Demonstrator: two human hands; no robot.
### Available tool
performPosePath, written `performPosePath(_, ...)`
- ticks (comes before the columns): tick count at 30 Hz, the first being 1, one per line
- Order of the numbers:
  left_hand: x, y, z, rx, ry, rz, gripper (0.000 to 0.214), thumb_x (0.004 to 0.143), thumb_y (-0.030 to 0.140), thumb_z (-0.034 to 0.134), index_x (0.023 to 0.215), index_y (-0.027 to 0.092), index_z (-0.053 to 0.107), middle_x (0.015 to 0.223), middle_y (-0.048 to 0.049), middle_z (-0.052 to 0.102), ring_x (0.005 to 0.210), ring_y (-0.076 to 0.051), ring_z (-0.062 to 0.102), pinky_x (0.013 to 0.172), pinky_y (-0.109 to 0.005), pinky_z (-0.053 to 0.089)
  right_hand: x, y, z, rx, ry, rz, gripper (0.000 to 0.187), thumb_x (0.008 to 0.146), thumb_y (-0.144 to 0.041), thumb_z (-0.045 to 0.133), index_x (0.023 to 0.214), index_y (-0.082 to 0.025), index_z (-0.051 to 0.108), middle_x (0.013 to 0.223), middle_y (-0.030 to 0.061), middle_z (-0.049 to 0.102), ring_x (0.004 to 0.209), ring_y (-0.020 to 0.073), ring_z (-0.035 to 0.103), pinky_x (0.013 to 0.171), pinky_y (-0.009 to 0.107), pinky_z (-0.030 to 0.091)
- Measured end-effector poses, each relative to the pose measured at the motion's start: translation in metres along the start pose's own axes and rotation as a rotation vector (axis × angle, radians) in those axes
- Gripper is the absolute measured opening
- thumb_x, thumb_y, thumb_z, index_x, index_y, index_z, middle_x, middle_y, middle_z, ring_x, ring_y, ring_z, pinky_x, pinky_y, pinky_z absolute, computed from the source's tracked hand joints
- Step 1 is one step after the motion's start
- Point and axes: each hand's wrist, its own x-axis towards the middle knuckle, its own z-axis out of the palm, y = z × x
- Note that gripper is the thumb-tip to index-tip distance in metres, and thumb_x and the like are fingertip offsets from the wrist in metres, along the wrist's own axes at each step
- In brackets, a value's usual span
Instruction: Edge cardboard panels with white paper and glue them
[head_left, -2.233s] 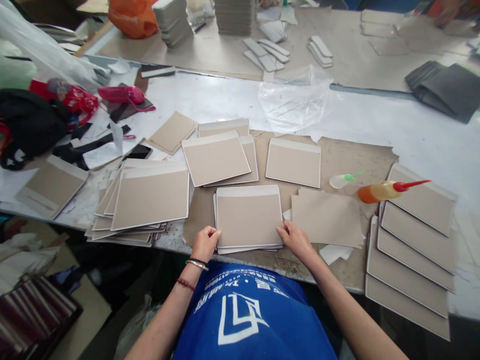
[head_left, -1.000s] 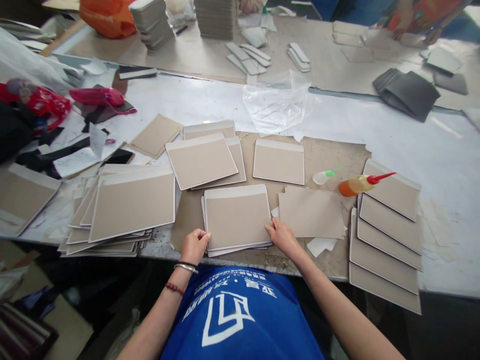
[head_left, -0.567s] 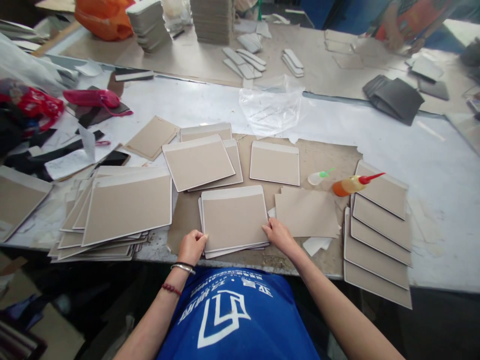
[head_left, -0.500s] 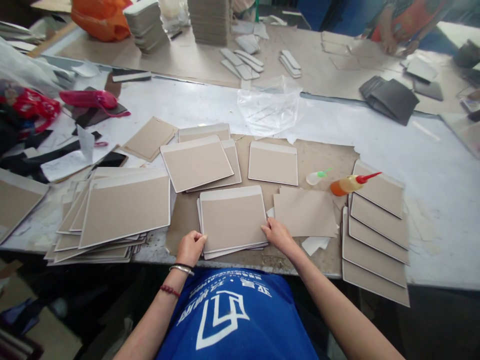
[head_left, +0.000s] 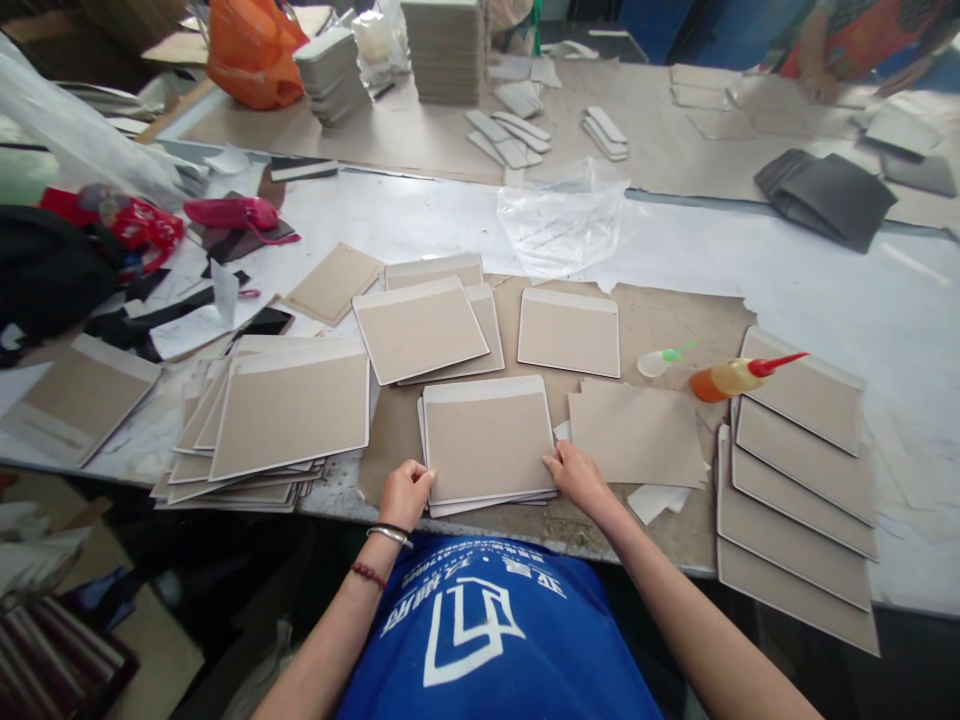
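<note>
A tan cardboard panel (head_left: 489, 445) with pale edges and a lighter strip along its far side tops a small stack in front of me. Its lower left edge is pinched by my left hand (head_left: 406, 495), fingers closed. On the opposite edge, my right hand (head_left: 577, 475) grips the same panel between thumb and fingers. Slightly offset edges of other panels show beneath it. Right of my right hand lies a plain tan sheet (head_left: 637, 432), with white paper scraps (head_left: 657, 502) below it.
Panel piles lie left (head_left: 292, 410) and right (head_left: 802, 520), the right one overhanging the table edge. Further panels (head_left: 420, 330) sit behind. An orange glue bottle (head_left: 724, 380) and a small green-tipped bottle (head_left: 660, 361) lie right. Across the table, another person's hands (head_left: 817, 82) are at work.
The camera view has turned slightly left, so everything appears further right. Both hands stay at the panel's side edges, with little visible movement against it.
</note>
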Motion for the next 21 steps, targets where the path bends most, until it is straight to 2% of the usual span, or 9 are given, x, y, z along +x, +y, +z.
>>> performPosePath(21,-0.0034,0.0044,0.0006,0.051,0.031,-0.020,0.019,0.065,0.033,0.052,0.051,0.021,0.048,0.049,0.0016,0.053,0.055,-0.017,0.051,0.056,-0.027,0.037,-0.0008,0.0018,0.0040,0.039,0.019,0.008,0.007,0.084,-0.023,0.047,0.080,-0.017,0.051,0.073,0.0034,0.057,0.069,0.0158,0.053,0.060,0.024,0.030)
